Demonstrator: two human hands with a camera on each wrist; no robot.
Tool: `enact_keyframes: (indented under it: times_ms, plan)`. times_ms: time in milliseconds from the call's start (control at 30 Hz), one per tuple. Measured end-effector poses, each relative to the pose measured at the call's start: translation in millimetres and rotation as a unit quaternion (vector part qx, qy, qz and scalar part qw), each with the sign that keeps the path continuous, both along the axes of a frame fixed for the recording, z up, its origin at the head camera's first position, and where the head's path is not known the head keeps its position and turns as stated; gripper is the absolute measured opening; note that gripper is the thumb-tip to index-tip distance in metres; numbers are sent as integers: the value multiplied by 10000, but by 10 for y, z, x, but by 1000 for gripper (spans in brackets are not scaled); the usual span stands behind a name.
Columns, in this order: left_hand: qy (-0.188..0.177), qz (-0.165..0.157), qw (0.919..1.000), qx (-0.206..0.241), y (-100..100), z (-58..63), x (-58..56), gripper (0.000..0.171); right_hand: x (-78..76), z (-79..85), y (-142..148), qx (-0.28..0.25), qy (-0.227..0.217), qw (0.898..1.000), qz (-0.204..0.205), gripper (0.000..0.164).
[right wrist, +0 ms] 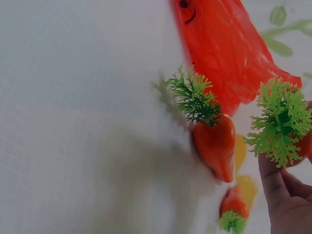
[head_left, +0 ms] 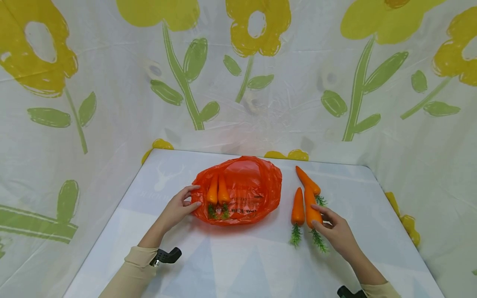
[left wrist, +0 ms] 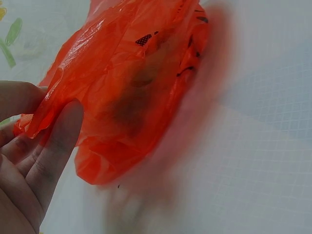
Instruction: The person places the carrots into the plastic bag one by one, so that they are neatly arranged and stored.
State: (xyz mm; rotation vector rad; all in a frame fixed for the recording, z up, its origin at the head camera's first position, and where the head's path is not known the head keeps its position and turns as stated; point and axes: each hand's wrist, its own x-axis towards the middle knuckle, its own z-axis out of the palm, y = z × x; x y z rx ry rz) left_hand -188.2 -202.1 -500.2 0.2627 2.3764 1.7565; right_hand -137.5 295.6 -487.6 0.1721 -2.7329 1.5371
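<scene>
Orange plastic bag (head_left: pixel 246 188) holding two carrots (head_left: pixel 218 191), its edge pinched in the left grip (head_left: pixel 180 207); right grip (head_left: pixel 335 231) clamps a carrot (head_left: pixel 311 207).

I take this for a staged recording booth: flower-printed sheets (head_left: pixel 238 82) curtain off 3 sides around my pale table (head_left: pixel 242 265), hiding any room.

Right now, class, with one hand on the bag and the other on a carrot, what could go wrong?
The left hand only pinches the thin bag at its edge, so its mouth may sag shut. The right hand grips one carrot that lies close against two others; lifting it may knock them.
</scene>
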Motion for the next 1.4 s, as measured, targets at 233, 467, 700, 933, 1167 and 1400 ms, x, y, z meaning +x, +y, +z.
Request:
enact_keyframes:
  times_ms: [233, 467, 700, 933, 1167, 1400]
  plan:
    - [-23, 17, 10000, -34, -1, 10, -5, 56, 15, 75, -32, -6, 103, 9999, 69, 47]
    - [-15, -3, 10000, -38, -7, 12, -10, 57, 10, 153, -74, -65, 218, 9996, 189, 47]
    - [-38, -4, 10000, 10, -6, 21, -6, 57, 3, 223, -122, -112, 327, 9989, 307, 46]
    - [-69, 6, 10000, 49, -7, 27, -7, 57, 17, 323, -181, -209, 384, 9979, 469, 46]
    - [-81, -22, 9999, 84, -10, 21, -9, 57, 17, 368, -226, -300, 488, 9967, 578, 45]
    - [-96, -5, 9999, 46, -13, 2, -18, 57, 32, 424, -289, -451, 624, 9943, 734, 45]
